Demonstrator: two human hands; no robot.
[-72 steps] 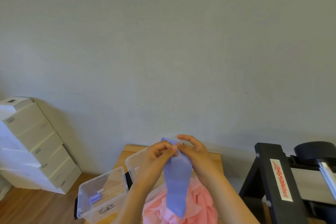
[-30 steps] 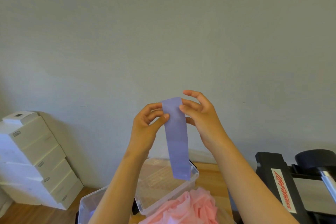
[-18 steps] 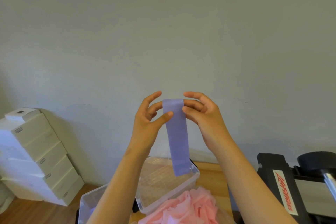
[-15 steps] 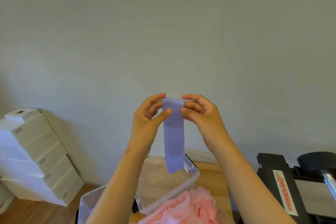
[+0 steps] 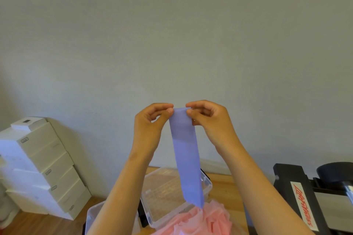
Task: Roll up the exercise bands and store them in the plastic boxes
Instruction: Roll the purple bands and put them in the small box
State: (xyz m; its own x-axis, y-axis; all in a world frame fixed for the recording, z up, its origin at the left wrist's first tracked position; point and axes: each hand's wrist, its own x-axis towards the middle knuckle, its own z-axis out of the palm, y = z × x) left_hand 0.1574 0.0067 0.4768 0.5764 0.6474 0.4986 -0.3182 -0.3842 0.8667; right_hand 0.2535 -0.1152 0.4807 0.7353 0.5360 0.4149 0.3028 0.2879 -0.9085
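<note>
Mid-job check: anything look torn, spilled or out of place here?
Nothing looks damaged or spilled. The purple band hangs flat, pinched at its top by the left hand and right hand. Pink bands lie in a loose, unrolled heap in front of the clear plastic box.

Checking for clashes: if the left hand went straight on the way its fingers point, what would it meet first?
The top of the purple band that the left hand pinches; just beyond it, probably the right hand.

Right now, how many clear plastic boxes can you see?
2. One clear box sits behind the hanging purple band; the second box is at lower left, largely hidden by the left forearm. Others may be out of view.
</note>
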